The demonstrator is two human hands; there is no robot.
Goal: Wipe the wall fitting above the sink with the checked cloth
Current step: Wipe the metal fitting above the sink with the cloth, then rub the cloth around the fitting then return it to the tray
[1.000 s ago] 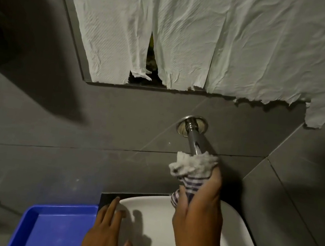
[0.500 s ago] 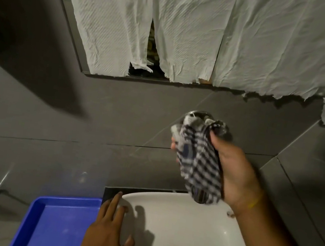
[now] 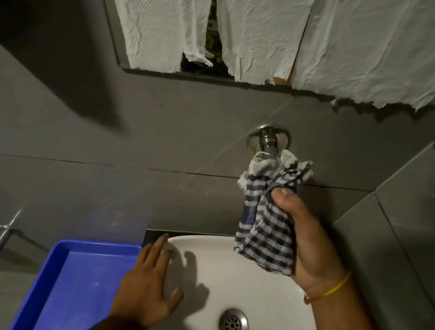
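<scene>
Right-hand fingers: the thumb [image 3: 288, 197] is being pressed against the front of the checked cloth [image 3: 267, 218]; the remaining fingers are being hidden behind it.
Right hand [image 3: 309, 242]: it is being held closed around the cloth, palm toward the camera, above the rear rim of the sink [image 3: 268, 301].
Checked cloth: it is being kept bunched around the pipe of the wall fitting [image 3: 268, 140], its frayed upper edge touching the pipe just below the round chrome flange; its lower end is hanging over the basin.
Left hand [image 3: 148, 288]: it is being rested flat and open on the left rim of the sink, fingers spread, nothing being gripped.
Wall fitting: it is being seen on the grey tiled wall [image 3: 127, 150], below the mirror [image 3: 197, 71].
Mirror: it is being covered by torn paper sheets [image 3: 345, 36].
Blue tray [image 3: 77, 285]: it is being seen just beside the sink, left of the left hand.
</scene>
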